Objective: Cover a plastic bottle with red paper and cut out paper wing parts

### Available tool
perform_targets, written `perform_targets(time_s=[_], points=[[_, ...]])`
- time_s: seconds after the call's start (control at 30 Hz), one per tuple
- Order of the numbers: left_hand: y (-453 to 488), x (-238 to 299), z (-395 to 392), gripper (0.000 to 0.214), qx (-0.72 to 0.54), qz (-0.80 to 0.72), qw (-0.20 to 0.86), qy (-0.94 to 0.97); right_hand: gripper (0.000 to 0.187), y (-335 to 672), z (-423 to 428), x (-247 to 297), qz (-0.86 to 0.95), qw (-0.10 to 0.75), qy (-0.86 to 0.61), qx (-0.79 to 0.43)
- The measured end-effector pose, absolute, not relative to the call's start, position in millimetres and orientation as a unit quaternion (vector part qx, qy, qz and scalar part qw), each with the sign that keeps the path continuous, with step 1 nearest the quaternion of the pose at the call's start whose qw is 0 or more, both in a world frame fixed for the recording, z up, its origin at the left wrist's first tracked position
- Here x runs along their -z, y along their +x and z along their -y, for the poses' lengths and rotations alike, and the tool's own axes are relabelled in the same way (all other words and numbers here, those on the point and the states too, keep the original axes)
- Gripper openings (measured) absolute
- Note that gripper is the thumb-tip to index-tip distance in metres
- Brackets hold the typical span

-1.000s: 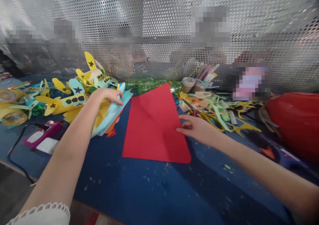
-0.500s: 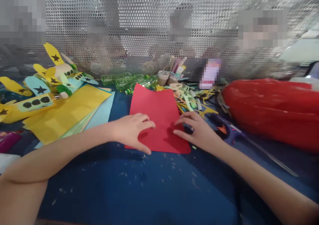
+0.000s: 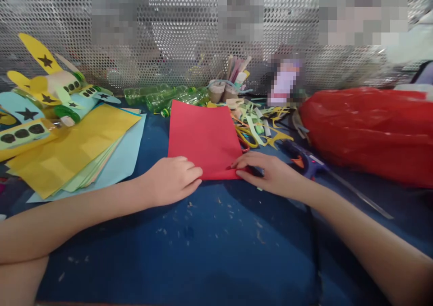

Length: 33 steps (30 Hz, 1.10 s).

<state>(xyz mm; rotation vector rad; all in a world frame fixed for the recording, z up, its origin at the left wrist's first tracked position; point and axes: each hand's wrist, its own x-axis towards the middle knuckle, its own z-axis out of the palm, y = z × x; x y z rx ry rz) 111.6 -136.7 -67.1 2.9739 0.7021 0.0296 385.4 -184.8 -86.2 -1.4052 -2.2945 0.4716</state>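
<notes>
A sheet of red paper point(image 3: 203, 132) lies in front of me on the blue table. Its near edge looks curled or folded up in a narrow strip. My left hand point(image 3: 177, 179) is closed at the near left corner, fingers pressed together on the paper. At the near right corner, my right hand point(image 3: 262, 170) pinches the paper's edge between thumb and fingers. A dark object partly shows beneath the right hand; I cannot make out what it is. Just right of that hand lies a purple glue gun point(image 3: 309, 161) with a long glue stick.
Yellow, green and light blue paper sheets point(image 3: 76, 148) are stacked at left, below bottle airplanes point(image 3: 67, 85). Green plastic bottles point(image 3: 169, 98), cups holding sticks point(image 3: 218, 89) and paper scraps point(image 3: 253, 121) lie behind. A red plastic bag point(image 3: 368, 134) bulges at right; a perforated metal panel point(image 3: 189, 39) stands behind.
Both hands have come down onto the near edge of the red paper and closed there. The left fingers were spread above it before. The paper's near edge now looks turned up.
</notes>
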Motion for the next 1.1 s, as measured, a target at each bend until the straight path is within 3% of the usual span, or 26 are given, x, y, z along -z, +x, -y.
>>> perform_targets(time_s=[0.1, 0.37, 0.7, 0.93, 1.1], points=[[107, 59, 121, 0.024, 0.019, -0.29, 0.131, 0.948, 0.023, 387, 183, 91, 0.789, 0.193, -0.566, -0.143], [94, 52, 71, 0.027, 0.067, -0.362, 0.294, 0.882, 0.033, 377, 180, 104, 0.707, 0.225, -0.662, -0.105], [93, 53, 71, 0.025, 0.061, -0.383, 0.282, 0.878, 0.042, 377, 175, 111, 0.65, 0.294, -0.694, -0.098], [94, 52, 71, 0.025, 0.065, -0.385, 0.264, 0.882, 0.016, 379, 174, 112, 0.679, 0.279, -0.669, -0.113], [94, 52, 75, 0.024, 0.059, -0.384, 0.246, 0.888, 0.009, 378, 174, 111, 0.706, 0.26, -0.655, -0.071]])
